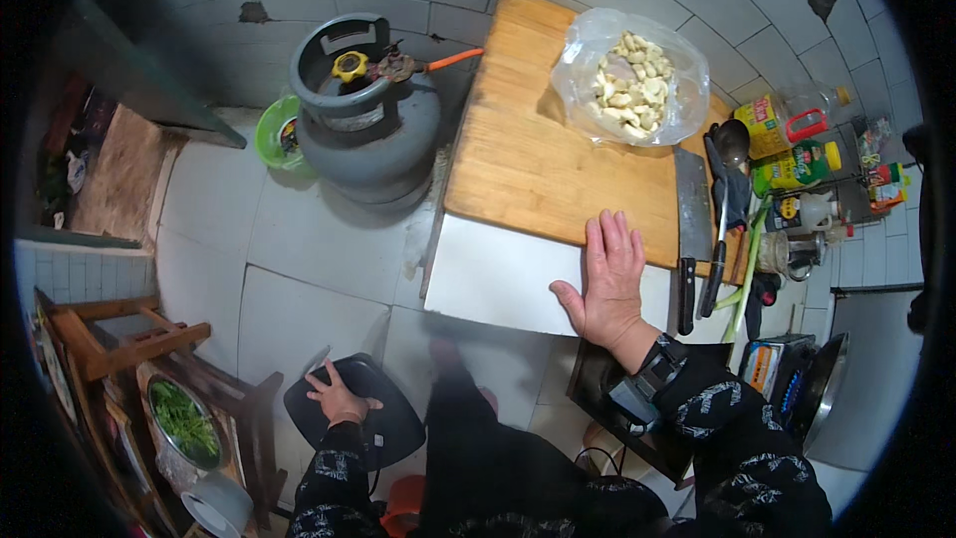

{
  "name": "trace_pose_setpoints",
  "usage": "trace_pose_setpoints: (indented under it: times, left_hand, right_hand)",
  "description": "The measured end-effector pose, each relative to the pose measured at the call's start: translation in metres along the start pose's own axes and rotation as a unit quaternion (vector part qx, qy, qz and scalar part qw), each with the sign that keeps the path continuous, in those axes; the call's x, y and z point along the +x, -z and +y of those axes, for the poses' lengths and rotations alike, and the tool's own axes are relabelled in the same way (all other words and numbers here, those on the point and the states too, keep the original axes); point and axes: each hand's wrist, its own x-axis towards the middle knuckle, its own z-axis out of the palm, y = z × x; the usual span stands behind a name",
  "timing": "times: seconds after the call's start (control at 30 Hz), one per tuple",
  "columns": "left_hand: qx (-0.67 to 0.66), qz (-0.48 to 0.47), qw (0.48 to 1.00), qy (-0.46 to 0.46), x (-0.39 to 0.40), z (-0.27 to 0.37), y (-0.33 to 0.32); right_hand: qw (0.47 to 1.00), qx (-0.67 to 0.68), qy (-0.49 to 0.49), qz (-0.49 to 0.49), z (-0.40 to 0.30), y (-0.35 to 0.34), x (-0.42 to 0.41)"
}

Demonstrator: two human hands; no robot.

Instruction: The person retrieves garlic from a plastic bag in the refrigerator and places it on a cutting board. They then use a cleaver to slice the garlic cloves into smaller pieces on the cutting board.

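My right hand [614, 280] lies flat, fingers apart, on the white counter [500, 276], its fingertips at the edge of the wooden cutting board [515, 142]. On the board's far part stands a clear plastic bag [564, 63] of pale peeled pieces [635, 90], perhaps garlic cloves. To the right of my hand lies a cleaver [694, 202], its black handle over the board's near edge. A ladle [730, 143] and another black-handled utensil [715, 276] lie beside it. My left hand [340, 396] is spread over a black, rounded square object [392, 396], low at the left; whether it grips it cannot be told.
A gas cylinder [366, 127] with an orange hose stands left of the counter, by a green basin [275, 134]. Bottles [795, 164] and green onions [747, 276] line the right. A lit gas stove [793, 388] holds a wok [825, 388]. Leafy greens [183, 422] sit lower left.
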Motion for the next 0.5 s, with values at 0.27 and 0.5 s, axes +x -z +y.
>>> trace_pose_setpoints:
  times: [0.27,0.5]
  left_hand:
    - [0.035,0.004,0.998,-0.042,0.034,-0.031,-0.023]
    - [0.019,0.011,0.998,-0.061,0.043,-0.069,-0.060]
  right_hand:
    - [0.998,-0.011,-0.030,-0.047,0.001,-0.001,0.000]
    - [0.999,-0.027,0.000,-0.022,-0.011,-0.006,0.001]
